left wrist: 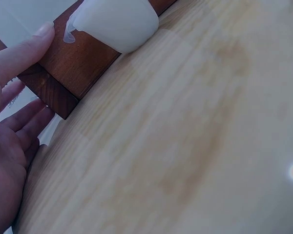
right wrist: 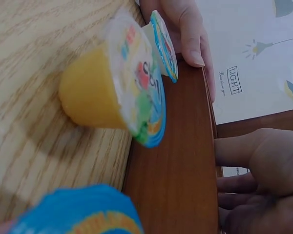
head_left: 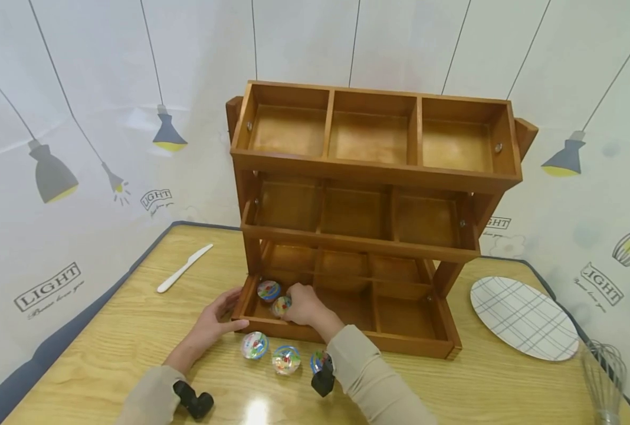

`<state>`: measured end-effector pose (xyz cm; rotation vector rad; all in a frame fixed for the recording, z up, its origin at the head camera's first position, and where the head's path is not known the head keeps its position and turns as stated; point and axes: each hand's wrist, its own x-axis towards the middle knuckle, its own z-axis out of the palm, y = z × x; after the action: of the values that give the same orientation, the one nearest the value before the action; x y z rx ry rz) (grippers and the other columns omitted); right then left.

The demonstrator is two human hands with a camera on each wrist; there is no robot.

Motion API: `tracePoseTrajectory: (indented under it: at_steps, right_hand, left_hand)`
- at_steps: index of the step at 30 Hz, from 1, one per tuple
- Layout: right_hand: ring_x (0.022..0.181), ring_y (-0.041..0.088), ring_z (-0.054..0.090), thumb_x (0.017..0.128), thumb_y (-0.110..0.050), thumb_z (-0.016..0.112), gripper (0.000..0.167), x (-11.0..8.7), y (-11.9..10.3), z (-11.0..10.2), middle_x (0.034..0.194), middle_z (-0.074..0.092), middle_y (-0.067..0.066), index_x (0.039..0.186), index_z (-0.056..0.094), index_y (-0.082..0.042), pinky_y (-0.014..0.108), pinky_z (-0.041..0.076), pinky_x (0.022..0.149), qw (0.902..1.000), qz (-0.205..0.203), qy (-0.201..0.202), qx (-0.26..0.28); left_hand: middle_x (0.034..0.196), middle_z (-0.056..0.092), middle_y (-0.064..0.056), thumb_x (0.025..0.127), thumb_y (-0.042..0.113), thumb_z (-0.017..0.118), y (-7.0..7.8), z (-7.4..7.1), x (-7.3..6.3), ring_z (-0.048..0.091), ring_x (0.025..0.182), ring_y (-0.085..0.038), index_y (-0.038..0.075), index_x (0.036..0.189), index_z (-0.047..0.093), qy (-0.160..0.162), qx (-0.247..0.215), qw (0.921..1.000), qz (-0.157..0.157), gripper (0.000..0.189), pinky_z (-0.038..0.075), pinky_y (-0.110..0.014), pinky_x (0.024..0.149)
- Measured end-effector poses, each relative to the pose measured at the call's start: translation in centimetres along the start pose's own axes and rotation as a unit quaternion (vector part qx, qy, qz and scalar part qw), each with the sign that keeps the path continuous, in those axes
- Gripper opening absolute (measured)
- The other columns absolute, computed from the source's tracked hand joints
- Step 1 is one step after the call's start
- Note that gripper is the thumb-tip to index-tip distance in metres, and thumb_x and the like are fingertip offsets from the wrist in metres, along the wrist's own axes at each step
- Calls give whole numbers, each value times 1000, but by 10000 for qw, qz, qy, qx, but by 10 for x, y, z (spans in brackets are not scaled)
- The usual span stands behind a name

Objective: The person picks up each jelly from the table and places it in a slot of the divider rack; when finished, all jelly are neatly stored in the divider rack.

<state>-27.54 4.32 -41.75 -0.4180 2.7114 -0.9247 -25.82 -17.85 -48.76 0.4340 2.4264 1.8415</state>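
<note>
A three-tier wooden rack (head_left: 373,171) with divided trays stands on the table. My right hand (head_left: 307,305) reaches into the left compartment of its bottom tray and pinches a jelly cup (head_left: 281,306); the fingertips are hidden by the tray's front board in the right wrist view. Another jelly cup (head_left: 268,290) sits just behind it in that compartment. My left hand (head_left: 216,321) grips the tray's front left corner, thumb on the front board and fingers along the side. Before the rack stand three more jelly cups: a white one (left wrist: 119,24), a yellow one (right wrist: 90,90) and one with a blue rim (right wrist: 83,212).
A white plastic knife (head_left: 184,268) lies at the back left of the table. To the rack's right are a white checked plate (head_left: 524,319) and a wire whisk (head_left: 604,378). A printed cloth backdrop (head_left: 203,147) surrounds the table's far edges.
</note>
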Motion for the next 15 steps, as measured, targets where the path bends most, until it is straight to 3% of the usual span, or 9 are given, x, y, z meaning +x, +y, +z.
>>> tracePoseTrajectory:
  at_steps: [4,11,15]
  right_hand:
    - [93,24,51,67,-2,70,63,-2,2,-4,122,52,18,125,45,3,31,47,73,9999,-70,-27,-101]
    - [114,31,47,74,-7,66,54,-22,12,-12,124,52,14,124,47,-1,41,42,93,9936,-1070,233,-283]
    - [116,30,48,81,-16,64,48,-43,26,-18,126,51,13,125,48,-4,42,42,95,9880,-1424,457,393]
  left_hand:
    - [140,34,-18,76,17,69,2,3,0,30,130,-35,6,137,29,-8,-25,10000,-27,73,24,-49,106]
    - [140,34,-18,76,20,69,-3,1,2,31,129,-34,6,136,30,-12,28,10000,52,74,24,-49,106]
    - [139,35,-17,75,20,70,-4,0,2,32,128,-33,7,136,30,37,95,9999,71,74,26,-47,105]
